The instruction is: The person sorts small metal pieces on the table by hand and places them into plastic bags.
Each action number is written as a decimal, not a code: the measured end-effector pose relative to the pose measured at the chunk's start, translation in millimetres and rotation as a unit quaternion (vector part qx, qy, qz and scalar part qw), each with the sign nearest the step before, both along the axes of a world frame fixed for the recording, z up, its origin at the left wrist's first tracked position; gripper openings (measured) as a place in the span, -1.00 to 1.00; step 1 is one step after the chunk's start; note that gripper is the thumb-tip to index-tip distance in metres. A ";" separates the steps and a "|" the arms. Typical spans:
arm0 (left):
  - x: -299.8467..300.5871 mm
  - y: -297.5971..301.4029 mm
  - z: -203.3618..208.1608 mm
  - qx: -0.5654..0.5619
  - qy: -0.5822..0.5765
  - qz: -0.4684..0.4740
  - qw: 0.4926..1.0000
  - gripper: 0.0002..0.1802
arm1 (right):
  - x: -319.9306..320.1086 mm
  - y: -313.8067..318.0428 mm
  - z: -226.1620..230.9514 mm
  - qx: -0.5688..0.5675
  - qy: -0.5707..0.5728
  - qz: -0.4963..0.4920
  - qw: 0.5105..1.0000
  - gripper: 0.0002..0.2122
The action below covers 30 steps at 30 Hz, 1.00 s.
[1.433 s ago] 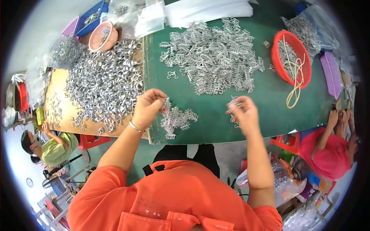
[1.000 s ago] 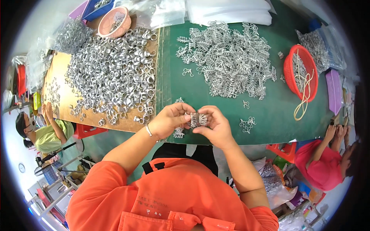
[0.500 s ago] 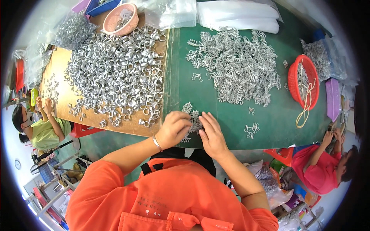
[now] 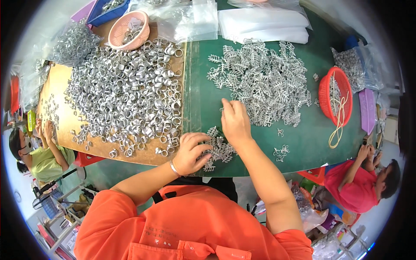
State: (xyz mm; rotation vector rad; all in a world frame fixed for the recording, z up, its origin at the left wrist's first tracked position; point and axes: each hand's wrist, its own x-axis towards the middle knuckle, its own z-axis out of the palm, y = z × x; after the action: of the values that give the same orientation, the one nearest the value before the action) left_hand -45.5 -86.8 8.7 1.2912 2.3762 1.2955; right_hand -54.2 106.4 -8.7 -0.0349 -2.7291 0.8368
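Near the table's front edge lies a small heap of silver, leaf-branched metal pieces (image 4: 221, 151). At its left side is my left hand (image 4: 191, 152), a bangle on the wrist, its fingers loosely curved and apart, the tips touching the heap's edge. Beyond the heap, my right hand (image 4: 235, 122) reaches over the green tabletop with fingers stretched forward, and no piece shows in it. Just past its fingertips spreads a large pile of the same branched pieces (image 4: 264, 82). A few loose pieces (image 4: 281, 152) lie to the right.
Silver rings (image 4: 125, 91) cover the brown board at left, with a pink basket (image 4: 145, 32) behind them. White plastic bags (image 4: 260, 24) lie at the back. A red basket (image 4: 324, 97) with cord stands right. One person (image 4: 47, 162) sits left, another (image 4: 353, 186) right.
My right hand has left the small heap and moved forward toward the large pile. My left hand stays beside the heap, its fingers more spread. The whole view has shifted slightly.
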 end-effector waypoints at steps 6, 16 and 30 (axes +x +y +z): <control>-30.0 17.8 0.9 0.019 0.022 0.009 1.000 -0.71 | -14.6 5.2 -1.3 0.083 -0.085 -0.105 0.987 -0.79; -59.9 66.2 -6.7 -0.044 0.042 0.070 0.996 -0.50 | 4.5 10.5 4.3 0.156 -0.030 -0.017 0.987 -0.91; -75.9 105.4 -13.9 -0.095 -0.070 0.114 0.986 -0.60 | 121.3 113.5 4.6 -0.063 -0.049 -0.291 0.953 -0.75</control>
State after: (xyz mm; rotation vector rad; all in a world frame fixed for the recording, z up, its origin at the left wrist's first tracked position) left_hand -121.4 18.6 -5.2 0.8689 2.5306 1.1355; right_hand 67.2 219.9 -4.1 -0.8797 -2.5148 0.8343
